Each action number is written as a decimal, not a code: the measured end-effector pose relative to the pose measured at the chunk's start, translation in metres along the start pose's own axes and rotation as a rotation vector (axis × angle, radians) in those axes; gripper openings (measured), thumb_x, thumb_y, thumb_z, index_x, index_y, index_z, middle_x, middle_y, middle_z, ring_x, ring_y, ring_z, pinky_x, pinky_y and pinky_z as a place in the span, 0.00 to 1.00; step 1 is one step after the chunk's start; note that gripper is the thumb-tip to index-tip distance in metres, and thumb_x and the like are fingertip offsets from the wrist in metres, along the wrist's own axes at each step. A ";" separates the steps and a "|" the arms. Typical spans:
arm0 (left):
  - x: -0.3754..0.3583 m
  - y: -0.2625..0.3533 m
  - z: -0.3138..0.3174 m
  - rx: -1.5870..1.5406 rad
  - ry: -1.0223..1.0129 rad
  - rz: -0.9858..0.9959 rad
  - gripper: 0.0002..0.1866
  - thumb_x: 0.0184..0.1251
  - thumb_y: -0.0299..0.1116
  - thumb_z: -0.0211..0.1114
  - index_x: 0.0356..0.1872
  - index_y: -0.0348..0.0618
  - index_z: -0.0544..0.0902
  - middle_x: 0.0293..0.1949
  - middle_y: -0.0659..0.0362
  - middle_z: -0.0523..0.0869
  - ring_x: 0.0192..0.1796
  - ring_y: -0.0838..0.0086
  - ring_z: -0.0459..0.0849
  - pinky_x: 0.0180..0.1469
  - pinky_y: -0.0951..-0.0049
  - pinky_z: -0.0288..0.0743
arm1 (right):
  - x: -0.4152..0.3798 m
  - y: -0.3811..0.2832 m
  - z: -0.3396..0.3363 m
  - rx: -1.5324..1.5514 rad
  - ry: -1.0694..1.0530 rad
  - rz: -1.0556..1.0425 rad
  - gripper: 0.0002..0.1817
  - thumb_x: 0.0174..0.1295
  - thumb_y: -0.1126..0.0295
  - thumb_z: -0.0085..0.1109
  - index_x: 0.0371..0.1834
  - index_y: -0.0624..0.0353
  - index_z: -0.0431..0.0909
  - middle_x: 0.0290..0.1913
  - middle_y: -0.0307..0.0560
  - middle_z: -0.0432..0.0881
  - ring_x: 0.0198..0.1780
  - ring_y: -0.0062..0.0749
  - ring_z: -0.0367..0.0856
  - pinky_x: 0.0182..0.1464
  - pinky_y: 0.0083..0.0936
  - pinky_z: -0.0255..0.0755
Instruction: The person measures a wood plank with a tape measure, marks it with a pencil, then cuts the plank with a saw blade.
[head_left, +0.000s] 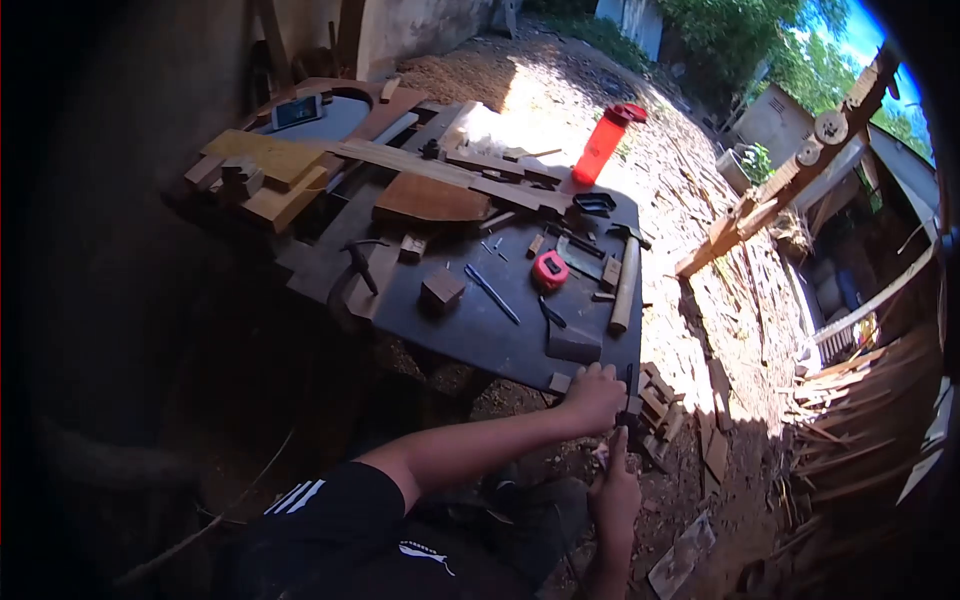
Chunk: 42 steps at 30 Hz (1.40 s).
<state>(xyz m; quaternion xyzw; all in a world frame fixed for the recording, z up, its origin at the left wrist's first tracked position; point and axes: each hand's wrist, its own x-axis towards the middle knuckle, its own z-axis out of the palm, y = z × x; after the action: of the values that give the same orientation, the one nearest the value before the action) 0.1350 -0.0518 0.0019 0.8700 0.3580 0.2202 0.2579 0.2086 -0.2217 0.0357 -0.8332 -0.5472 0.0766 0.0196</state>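
At the near right corner of the dark tabletop point(480, 350), my left hand point(594, 400) is closed in a fist-like grip. Just below it, my right hand point(615, 492) has its index finger stretched up along a small dark object point(628, 412) at the table's corner. What either hand holds is too dark and small to make out. A small pale wood block point(560, 382) lies by my left hand, with a dark grey flat piece point(574, 343) just beyond. Further along the table's right side lies a hammer point(625, 285) with a wooden handle.
On the table are a red tape measure point(549, 270), a blue pen point(492, 294), a wooden cube point(442, 291), a second hammer point(362, 268) and a brown board point(432, 198). A red bottle point(603, 147) stands at the far edge. Wood scraps point(660, 405) litter the ground.
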 end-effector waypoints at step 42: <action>0.008 0.006 -0.011 -0.155 -0.014 0.066 0.17 0.59 0.28 0.76 0.51 0.39 0.90 0.42 0.49 0.85 0.48 0.53 0.85 0.54 0.59 0.79 | 0.036 0.007 0.035 0.129 0.262 -0.045 0.43 0.65 0.72 0.56 0.86 0.58 0.52 0.24 0.51 0.86 0.23 0.44 0.88 0.26 0.42 0.82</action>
<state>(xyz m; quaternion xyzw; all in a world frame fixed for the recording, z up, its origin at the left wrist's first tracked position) 0.1364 -0.0464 0.0155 0.8602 0.3092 0.2495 0.3197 0.2233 -0.1932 -0.0039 -0.8206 -0.5525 0.0018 0.1460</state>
